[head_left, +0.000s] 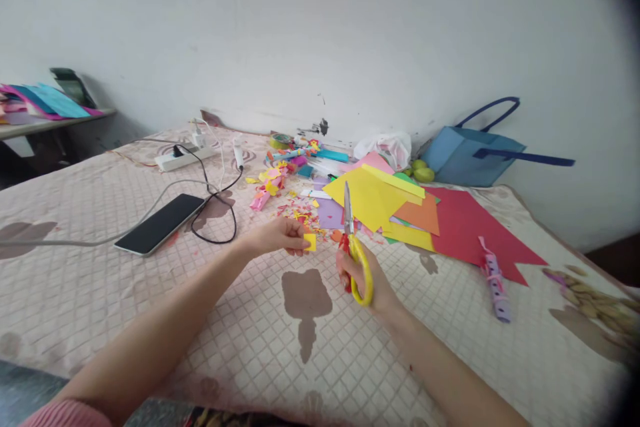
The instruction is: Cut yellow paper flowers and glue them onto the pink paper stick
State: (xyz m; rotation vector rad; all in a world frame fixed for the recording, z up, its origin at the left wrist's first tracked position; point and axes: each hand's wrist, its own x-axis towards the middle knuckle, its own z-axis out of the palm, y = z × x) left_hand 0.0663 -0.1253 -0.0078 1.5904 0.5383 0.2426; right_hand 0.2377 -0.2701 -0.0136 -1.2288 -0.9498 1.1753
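My left hand (284, 236) pinches a small yellow piece of paper (311, 242) above the patterned cloth. To its right, my right hand (363, 273) grips a pair of scissors (361, 271) with yellow and red handles. The blades point up and away from me and look closed together. Behind the blades lies a pile of coloured paper, with a yellow sheet (367, 197) on top. Tiny paper scraps (303, 217) are scattered just beyond my left hand. The fingertips of my right hand are partly hidden by the handles.
A phone (161, 223) and loose cables lie at left by a power strip (180, 159). Red paper (475, 227) and a rolled lilac paper tube (497, 287) are at right. A blue bag (467, 155) stands against the wall near a white plastic bag (387, 148).
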